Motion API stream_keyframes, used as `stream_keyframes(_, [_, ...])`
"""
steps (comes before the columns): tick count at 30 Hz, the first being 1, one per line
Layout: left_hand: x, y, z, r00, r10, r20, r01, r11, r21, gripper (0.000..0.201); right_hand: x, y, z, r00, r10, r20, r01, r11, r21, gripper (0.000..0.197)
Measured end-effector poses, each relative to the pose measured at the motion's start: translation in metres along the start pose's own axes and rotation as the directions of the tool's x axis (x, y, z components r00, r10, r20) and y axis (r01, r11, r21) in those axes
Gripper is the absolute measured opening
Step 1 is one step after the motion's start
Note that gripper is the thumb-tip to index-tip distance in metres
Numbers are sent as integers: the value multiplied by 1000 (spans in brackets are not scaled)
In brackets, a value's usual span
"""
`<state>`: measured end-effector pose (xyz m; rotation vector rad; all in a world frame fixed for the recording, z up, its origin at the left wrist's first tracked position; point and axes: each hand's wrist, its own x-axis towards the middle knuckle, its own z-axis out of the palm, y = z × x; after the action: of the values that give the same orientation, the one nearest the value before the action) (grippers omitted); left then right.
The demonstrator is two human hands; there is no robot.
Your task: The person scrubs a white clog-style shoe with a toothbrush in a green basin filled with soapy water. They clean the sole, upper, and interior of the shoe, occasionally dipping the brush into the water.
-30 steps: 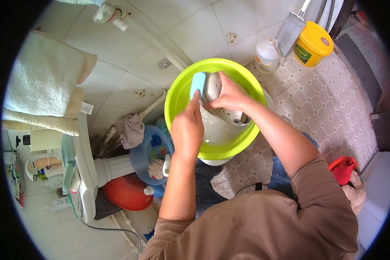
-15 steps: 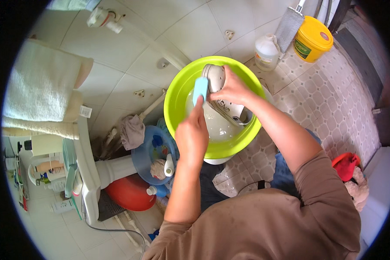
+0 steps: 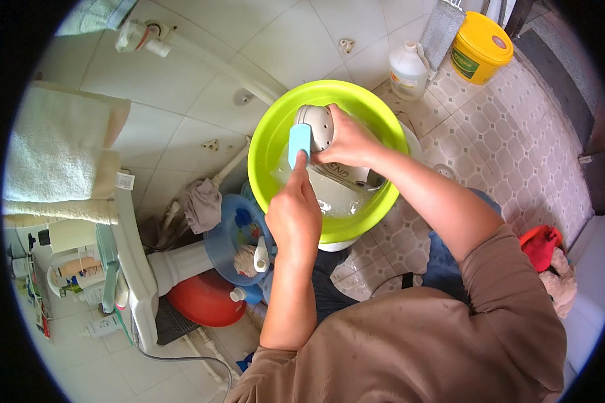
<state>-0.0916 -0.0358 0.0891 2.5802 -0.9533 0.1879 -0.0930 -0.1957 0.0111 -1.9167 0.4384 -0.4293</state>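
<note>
A pale grey clog (image 3: 321, 123) with small holes in its toe is tilted over a lime-green basin (image 3: 262, 178) of sudsy water. My right hand (image 3: 348, 140) grips it around the side, and its back part reaches down toward the water. Closed around a light-blue scrub brush (image 3: 299, 142), my left hand (image 3: 294, 211) has its index finger stretched along the back of it. The brush lies against the edge of the clog's toe; its bristles are hidden.
Left of the basin are a blue tub (image 3: 222, 252) with small items, a red basin (image 3: 205, 302) and a white sink (image 3: 138, 269). Behind it on the right stand a clear jug (image 3: 408, 70) and a yellow bucket (image 3: 480, 50). A towel (image 3: 61, 148) hangs at left.
The view has shifted slightly. My left hand and the brush remain at the clog's toe, and the clog looks slightly turned, showing more toe holes. Both grips are kept.
</note>
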Motion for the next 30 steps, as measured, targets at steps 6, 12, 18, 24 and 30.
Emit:
stream_keyframes(6, [41, 2, -2, 1000, 20, -22, -18, 996, 90, 26, -10, -9, 4, 995, 11, 101, -16, 998, 53, 91])
stream_keyframes(12, [0, 0, 8, 996, -51, 68, 47, 997, 53, 28, 4, 12, -11, 986, 90, -139, -102, 992, -80, 88])
stream_keyframes(18, [24, -63, 66, 991, -85, 108, 111, 958, -264, 30, -9, 12, 14, 987, 120, -111, -124, 992, -34, 89])
stream_keyframes(24, [0, -39, 78, 952, -119, 281, 236, 869, -434, 37, -3, 28, 6, 945, 298, 137, -317, 936, 151, 99])
stream_keyframes(30, [11, -82, 88, 907, -362, 213, 393, 910, -129, 34, 6, 58, 31, 820, 542, -184, -553, 833, -11, 85])
